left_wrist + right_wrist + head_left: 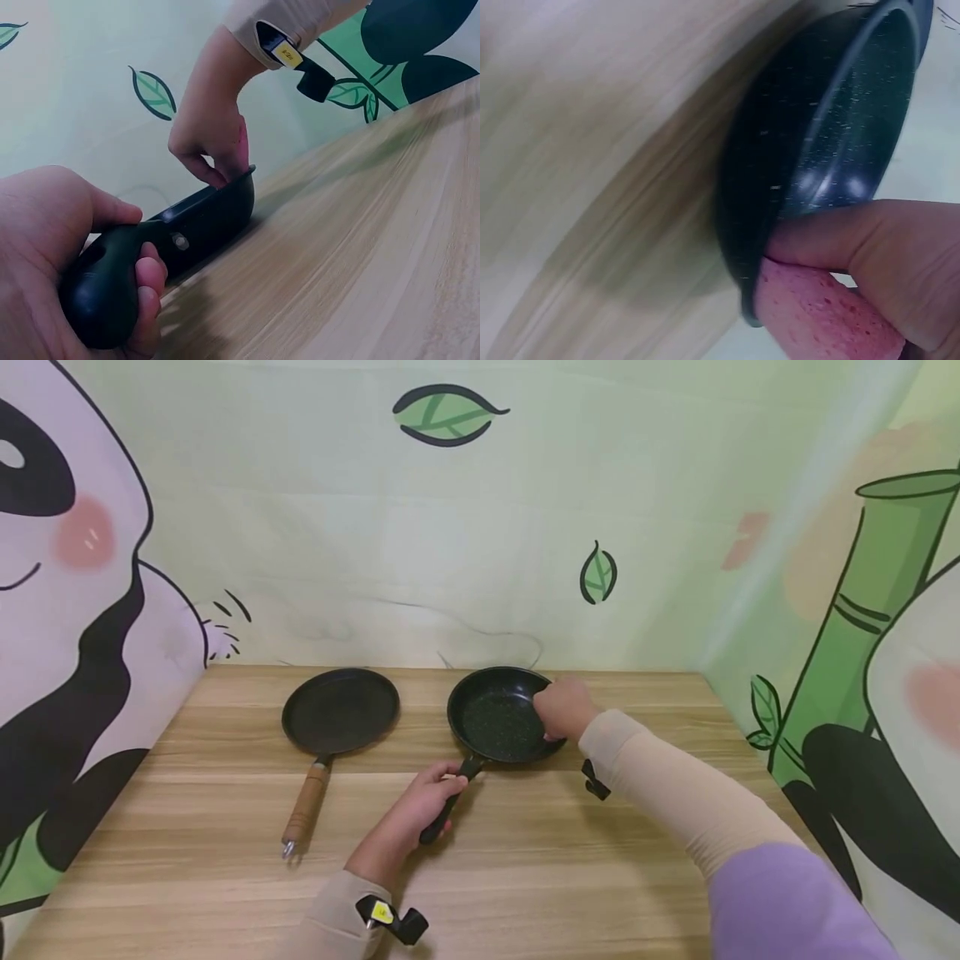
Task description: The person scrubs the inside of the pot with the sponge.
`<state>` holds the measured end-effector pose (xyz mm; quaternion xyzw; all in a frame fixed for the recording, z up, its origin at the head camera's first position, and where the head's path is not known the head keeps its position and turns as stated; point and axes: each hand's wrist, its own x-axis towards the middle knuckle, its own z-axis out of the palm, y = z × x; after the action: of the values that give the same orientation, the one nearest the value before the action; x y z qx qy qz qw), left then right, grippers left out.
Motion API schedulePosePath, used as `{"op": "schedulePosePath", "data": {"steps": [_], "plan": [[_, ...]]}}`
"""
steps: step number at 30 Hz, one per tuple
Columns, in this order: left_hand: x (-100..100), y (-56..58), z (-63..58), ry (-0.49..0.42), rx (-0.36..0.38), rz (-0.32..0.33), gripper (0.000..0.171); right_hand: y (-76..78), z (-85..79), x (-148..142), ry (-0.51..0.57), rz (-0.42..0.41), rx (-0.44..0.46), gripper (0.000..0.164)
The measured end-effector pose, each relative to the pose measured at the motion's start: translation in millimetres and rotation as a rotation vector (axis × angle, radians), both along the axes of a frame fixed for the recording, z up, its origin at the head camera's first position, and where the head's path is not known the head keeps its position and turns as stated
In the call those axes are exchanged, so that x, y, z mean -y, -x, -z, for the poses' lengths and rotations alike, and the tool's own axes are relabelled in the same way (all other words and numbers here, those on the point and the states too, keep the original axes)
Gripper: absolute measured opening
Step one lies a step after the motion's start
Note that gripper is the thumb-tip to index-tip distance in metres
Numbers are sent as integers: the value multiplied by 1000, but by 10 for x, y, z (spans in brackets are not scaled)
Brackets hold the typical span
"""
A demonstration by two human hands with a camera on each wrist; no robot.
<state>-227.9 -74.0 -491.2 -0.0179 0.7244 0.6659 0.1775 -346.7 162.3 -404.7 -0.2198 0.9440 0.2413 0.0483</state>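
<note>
Wood-grain table (540, 885) right up against a panda-and-bamboo backdrop (300, 518). Frying pan (491, 718)'s near the back edge, left hand (429, 795) gripping its handle (431, 836), right hand (567, 706) pinching a pink sponge (817, 315) against it. 2nd, flat pan (341, 710)'s nearer the back-left corner.

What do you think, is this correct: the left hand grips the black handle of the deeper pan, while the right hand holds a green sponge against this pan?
Not quite: the sponge is pink, as the right wrist view shows. The left hand does grip the deeper pan's black handle, and the right hand holds the sponge against it.
</note>
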Motion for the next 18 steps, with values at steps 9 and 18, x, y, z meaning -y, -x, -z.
{"op": "schedulePosePath", "data": {"steps": [9, 18], "plan": [[31, 2, 16, -12, -10, 57, 27, 51, 187, -92, 93, -5, -139, 28], [48, 8, 56, -49, -35, 73, 28, 122, 349, -189, 208, -77, -295, 20]]}}
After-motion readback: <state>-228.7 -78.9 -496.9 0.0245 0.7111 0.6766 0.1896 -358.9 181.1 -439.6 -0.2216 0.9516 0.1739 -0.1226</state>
